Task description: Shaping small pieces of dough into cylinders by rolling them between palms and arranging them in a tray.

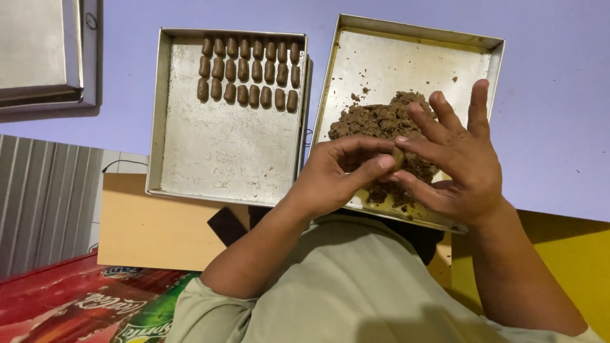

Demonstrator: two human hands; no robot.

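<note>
Left hand: our left hand (337, 171) sits at about six o'clock of the right tray, fingers curled inward, thumb and forefinger pinched on a small lump of brown dough (398, 157).
Right hand: our right hand (460, 162) meets it from three o'clock, fingers spread, with only the lower fingertips pressed to the same lump.
Lump: it lies between the two hands, just over the near part of the pile; we cannot tell its long axis, since the fingers hide most of it.
Nearer hand: both touch it; the left one has the firmer hold.
Right tray: a square, shallow metal baking tray (483, 47) holds a loose mound of crumbly brown dough (381, 117) towards its six o'clock edge, with crumbs scattered at twelve.
Left tray: a second square metal tray (222, 152), touching the first at its nine o'clock side, carries three rows of small brown dough logs (249, 75) along its twelve o'clock edge, long axes running twelve to six; the rest is bare.
Surface: both trays rest on a pale lilac tabletop (559, 127).
</note>
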